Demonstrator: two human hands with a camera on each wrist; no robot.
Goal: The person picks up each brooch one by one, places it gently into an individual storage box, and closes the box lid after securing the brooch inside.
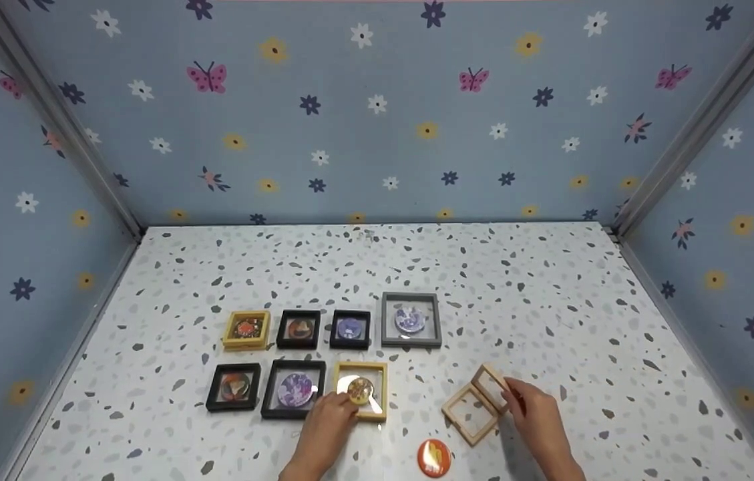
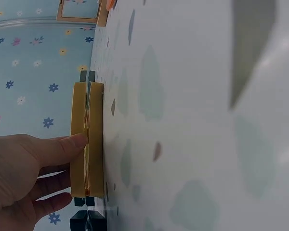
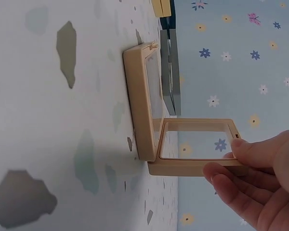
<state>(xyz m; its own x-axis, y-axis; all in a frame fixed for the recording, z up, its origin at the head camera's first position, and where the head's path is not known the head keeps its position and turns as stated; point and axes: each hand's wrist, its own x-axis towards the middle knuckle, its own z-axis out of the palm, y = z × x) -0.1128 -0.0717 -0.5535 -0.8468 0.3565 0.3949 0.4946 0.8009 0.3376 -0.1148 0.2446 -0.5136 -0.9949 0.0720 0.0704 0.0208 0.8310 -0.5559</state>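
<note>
My left hand lies at the near left corner of a yellow display frame flat on the table. In the left wrist view, the thumb presses its side edge by the seam, with the other fingers curled over its top. A round gold patterned badge shows through its clear film. My right hand pinches the raised half of a tan display frame between thumb and fingers. Its other half rests on the table, and the two halves stand open at the hinge. An orange round badge lies nearby.
Left of the yellow frame are a large black frame and a smaller black frame. Behind them stand another yellow frame, two small black frames and a grey frame, all holding badges. Patterned walls enclose the speckled table.
</note>
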